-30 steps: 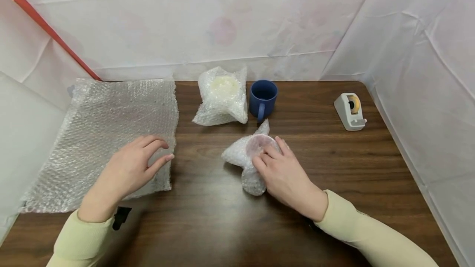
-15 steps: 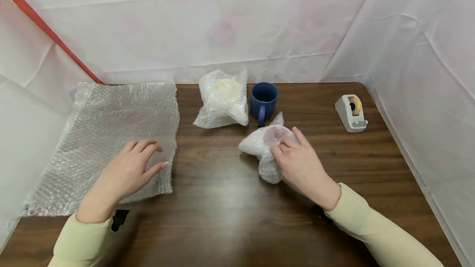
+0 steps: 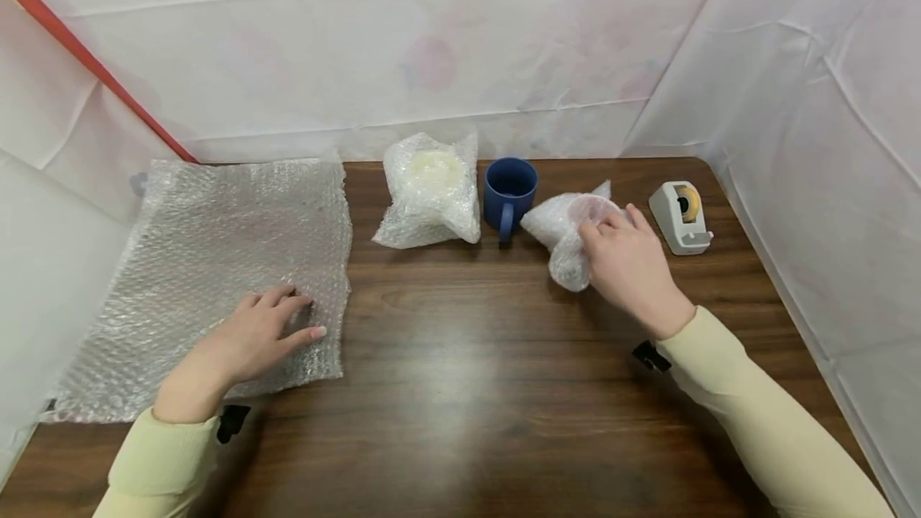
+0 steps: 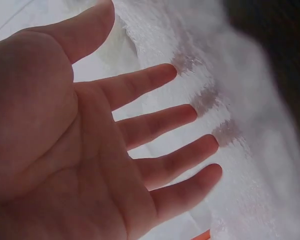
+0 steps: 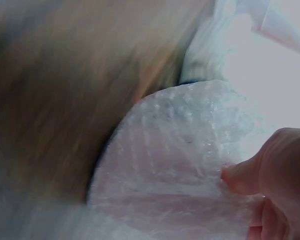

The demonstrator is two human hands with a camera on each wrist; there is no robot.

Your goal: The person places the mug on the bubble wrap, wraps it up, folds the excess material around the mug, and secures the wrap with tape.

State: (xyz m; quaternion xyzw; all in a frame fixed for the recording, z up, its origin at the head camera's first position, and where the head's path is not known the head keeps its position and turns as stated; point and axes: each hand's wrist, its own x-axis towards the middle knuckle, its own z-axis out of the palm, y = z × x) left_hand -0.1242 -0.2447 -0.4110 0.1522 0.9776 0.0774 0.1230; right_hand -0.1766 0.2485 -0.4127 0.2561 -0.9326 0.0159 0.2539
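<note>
My right hand (image 3: 629,262) grips a bubble-wrapped bundle (image 3: 568,234) with a pinkish round end, just right of the blue mug (image 3: 509,194). In the right wrist view the thumb presses on the clear wrap (image 5: 165,150), and the remaining fingers curl behind it. At the left, my left hand (image 3: 248,342) is over a flat sheet of bubble wrap (image 3: 237,230), fingertips close to its surface. The left wrist view shows that palm (image 4: 80,150) with its fingers spread and relaxed, holding nothing.
Another bubble-wrapped bundle (image 3: 432,190), pale yellow at its top, stands left of the mug. A white tape dispenser (image 3: 679,218) sits at the back right. White sheeting (image 3: 432,46) hangs behind and at both sides of the brown table (image 3: 446,390).
The right hand has carried the wrapped bundle to the right and back, from in front of the mug to beside it. My left hand has lowered slightly toward the sheet.
</note>
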